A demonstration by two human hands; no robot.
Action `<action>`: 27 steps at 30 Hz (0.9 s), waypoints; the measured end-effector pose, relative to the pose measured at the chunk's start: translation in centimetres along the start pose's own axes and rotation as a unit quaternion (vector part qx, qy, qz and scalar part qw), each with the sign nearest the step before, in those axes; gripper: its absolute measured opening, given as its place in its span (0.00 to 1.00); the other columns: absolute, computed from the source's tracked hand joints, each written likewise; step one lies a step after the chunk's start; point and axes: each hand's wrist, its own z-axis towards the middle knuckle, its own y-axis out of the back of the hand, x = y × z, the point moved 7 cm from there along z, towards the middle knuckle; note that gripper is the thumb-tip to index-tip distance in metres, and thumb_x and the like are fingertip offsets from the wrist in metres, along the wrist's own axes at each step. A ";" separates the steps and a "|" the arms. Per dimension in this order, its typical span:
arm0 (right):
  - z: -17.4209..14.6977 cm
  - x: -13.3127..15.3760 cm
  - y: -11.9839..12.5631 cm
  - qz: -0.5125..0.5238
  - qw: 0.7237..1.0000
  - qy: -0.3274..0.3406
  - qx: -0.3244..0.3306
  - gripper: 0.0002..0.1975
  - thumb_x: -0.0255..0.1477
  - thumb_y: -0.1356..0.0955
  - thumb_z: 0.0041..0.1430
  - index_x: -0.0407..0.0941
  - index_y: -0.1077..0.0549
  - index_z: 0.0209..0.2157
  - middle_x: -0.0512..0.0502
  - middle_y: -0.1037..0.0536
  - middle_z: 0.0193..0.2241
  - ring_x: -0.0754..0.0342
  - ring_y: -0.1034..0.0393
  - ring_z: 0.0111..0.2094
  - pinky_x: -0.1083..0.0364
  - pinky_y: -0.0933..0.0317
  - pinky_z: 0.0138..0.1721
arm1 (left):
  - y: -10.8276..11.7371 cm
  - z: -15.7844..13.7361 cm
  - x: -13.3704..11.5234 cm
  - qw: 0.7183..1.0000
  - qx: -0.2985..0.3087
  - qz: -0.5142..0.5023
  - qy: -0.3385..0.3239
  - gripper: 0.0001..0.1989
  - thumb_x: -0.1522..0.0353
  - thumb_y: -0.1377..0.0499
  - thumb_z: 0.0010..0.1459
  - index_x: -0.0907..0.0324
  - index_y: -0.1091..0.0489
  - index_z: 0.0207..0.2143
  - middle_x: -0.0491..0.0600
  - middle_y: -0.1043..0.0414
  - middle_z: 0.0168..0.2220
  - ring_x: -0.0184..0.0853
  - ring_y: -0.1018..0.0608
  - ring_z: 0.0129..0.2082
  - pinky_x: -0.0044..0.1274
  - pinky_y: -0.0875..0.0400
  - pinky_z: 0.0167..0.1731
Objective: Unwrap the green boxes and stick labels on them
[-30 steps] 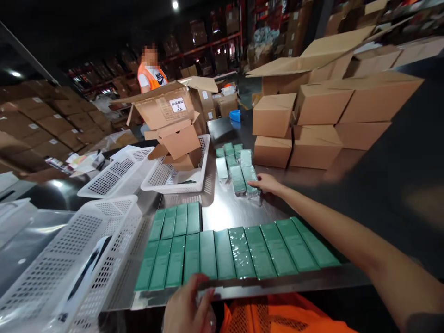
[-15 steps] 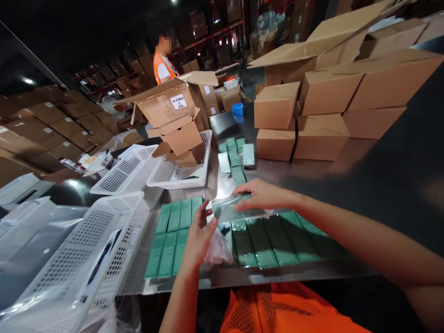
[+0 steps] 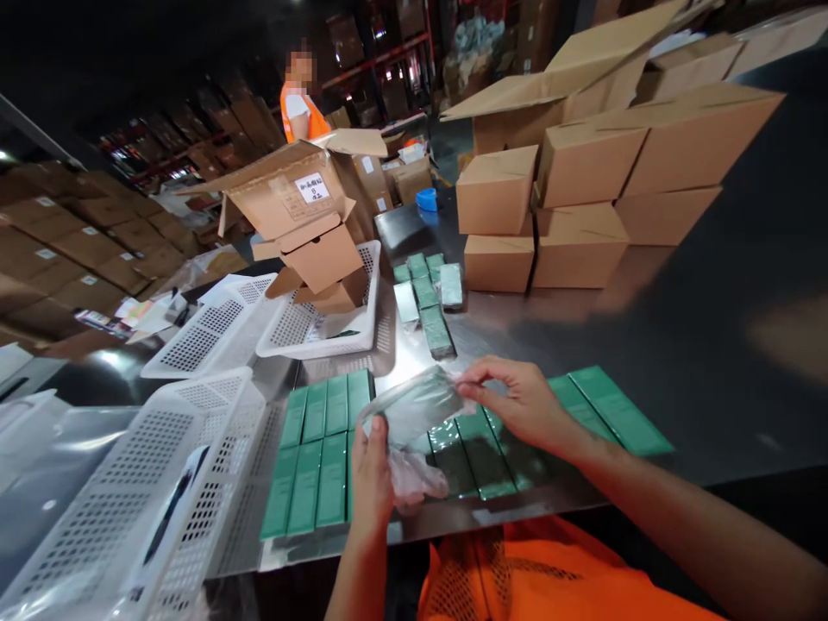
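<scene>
A green box in a clear plastic bag (image 3: 417, 401) is held up, tilted, between my two hands. My left hand (image 3: 372, 474) grips its left end, with the thumb on top. With fingertips pinched, my right hand (image 3: 521, 401) holds the loose plastic at the right end. Below them lies a row of green boxes (image 3: 479, 453), some with a glossy film, partly hidden by my right hand. A crumpled pinkish plastic bundle (image 3: 414, 477) sits beside my left hand. More green boxes (image 3: 307, 479) stand in two rows to the left.
Small green wrapped packs (image 3: 427, 293) lie farther back on the metal table (image 3: 517, 332). White perforated baskets (image 3: 246, 401) line the left, one holding an opened carton (image 3: 327, 259). Stacked brown cartons (image 3: 582, 241) stand at the back right. A person in an orange vest (image 3: 304, 112) stands beyond.
My left hand has closed on the bagged box's left end. My right hand has shifted right, from the top of the box to the plastic at its end. The view has shifted slightly.
</scene>
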 end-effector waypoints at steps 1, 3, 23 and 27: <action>-0.3 -0.2 0.1 0.010 1.000 -0.013 -0.012 0.14 0.41 0.30 0.62 0.46 0.22 0.30 0.48 0.22 0.30 0.51 0.28 0.34 0.55 0.37 0.36 | -0.2 0.0 0.4 1.000 0.006 -0.006 0.011 0.32 0.44 0.37 0.51 0.61 0.25 0.45 0.53 0.20 0.40 0.42 0.20 0.41 0.28 0.26 0.40; -0.5 -0.5 0.4 0.042 0.998 -0.041 -0.038 0.19 0.46 0.31 0.63 0.45 0.25 0.28 0.48 0.24 0.26 0.52 0.30 0.29 0.57 0.39 0.31 | -0.6 -0.1 1.2 0.999 0.023 -0.020 0.029 0.32 0.45 0.35 0.49 0.60 0.25 0.45 0.52 0.21 0.39 0.40 0.21 0.39 0.27 0.26 0.39; -2.7 -1.4 2.9 0.012 0.982 -0.011 -0.187 0.25 0.57 0.34 0.63 0.48 0.26 0.33 0.47 0.27 0.29 0.49 0.31 0.31 0.52 0.36 0.35 | -0.2 -0.1 1.4 0.991 -0.003 -0.124 0.047 0.30 0.51 0.27 0.41 0.57 0.28 0.42 0.45 0.23 0.33 0.34 0.21 0.30 0.24 0.25 0.32; -3.3 0.4 2.2 -0.069 0.982 0.029 -0.171 0.20 0.50 0.30 0.63 0.49 0.23 0.28 0.46 0.27 0.29 0.48 0.31 0.32 0.50 0.37 0.35 | -0.1 0.1 1.3 0.994 0.006 -0.106 0.024 0.29 0.52 0.28 0.45 0.57 0.28 0.45 0.46 0.22 0.36 0.34 0.21 0.33 0.22 0.26 0.34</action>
